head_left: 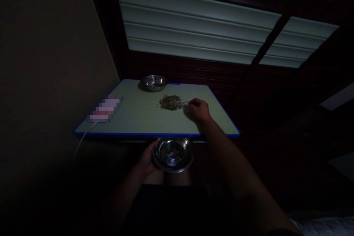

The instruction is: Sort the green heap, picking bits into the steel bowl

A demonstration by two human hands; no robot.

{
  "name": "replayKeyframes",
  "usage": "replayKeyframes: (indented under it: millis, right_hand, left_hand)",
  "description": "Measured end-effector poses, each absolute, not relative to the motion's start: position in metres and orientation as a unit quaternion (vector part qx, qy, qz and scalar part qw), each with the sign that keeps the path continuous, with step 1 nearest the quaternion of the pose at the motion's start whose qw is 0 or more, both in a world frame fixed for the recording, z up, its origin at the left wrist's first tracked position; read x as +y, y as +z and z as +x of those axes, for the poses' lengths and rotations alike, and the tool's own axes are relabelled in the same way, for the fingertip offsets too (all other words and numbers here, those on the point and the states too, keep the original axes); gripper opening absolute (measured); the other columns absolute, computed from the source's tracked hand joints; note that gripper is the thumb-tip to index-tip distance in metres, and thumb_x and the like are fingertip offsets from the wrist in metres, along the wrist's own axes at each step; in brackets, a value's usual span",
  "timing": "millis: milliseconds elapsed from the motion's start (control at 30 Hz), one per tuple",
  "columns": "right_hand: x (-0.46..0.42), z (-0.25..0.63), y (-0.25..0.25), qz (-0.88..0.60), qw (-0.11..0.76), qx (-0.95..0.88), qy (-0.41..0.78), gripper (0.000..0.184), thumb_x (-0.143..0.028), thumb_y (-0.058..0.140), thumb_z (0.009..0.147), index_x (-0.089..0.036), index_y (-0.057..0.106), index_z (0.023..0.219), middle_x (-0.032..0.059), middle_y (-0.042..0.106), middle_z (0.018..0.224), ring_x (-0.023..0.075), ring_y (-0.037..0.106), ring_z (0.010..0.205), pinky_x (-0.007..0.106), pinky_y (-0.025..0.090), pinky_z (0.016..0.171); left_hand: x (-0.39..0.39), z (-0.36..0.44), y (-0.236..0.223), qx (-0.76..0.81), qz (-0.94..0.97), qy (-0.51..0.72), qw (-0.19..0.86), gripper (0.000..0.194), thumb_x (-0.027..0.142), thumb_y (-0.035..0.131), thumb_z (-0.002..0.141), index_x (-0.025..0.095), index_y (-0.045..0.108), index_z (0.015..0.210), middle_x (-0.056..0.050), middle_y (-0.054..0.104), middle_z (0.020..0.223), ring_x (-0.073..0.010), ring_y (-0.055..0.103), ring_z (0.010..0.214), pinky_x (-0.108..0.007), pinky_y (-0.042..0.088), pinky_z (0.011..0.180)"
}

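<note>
My left hand (pixel 146 160) grips the rim of a steel bowl (pixel 173 153), held just below the near edge of a small pale table (pixel 138 118) with a blue border. My right hand (pixel 199 109) rests on the table with its fingers curled, and a thin pale object (pixel 186 101) sticks out from them toward a pile of small greenish grains (pixel 170 102). Its tip lies at the right edge of the pile. What the thin object is stays unclear in the dim light.
A second steel bowl (pixel 154 82) stands at the table's far edge. A pixelated flat item (pixel 105 108) with a white cable (pixel 83 140) lies at the left. A wall is at the left, dark wood and pale slats behind.
</note>
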State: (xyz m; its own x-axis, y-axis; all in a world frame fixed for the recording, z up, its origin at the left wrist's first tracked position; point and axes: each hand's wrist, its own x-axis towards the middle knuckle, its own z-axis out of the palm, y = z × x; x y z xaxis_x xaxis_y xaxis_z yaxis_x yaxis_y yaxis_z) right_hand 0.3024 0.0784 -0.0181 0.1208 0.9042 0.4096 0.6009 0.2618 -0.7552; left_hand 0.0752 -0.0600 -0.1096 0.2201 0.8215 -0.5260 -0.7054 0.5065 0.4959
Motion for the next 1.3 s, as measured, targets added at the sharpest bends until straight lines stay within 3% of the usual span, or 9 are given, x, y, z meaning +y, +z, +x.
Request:
replayKeyframes:
  millis: [1300]
  right_hand:
    - [0.078,0.301,-0.018,-0.583,0.469,-0.641,0.169,0.015,-0.026,0.054,0.067,-0.018,0.066,0.068,-0.0002,0.065,0.067,0.0148,0.058,0.068,0.026,0.043,0.068]
  left_hand:
    - [-0.060,0.074,-0.104,0.401,0.077,0.478,0.777,0.017,0.024,0.058,0.085,0.013,0.071,0.081,-0.006,0.076,0.071,-0.0201,0.071,0.068,-0.033,0.054,0.075]
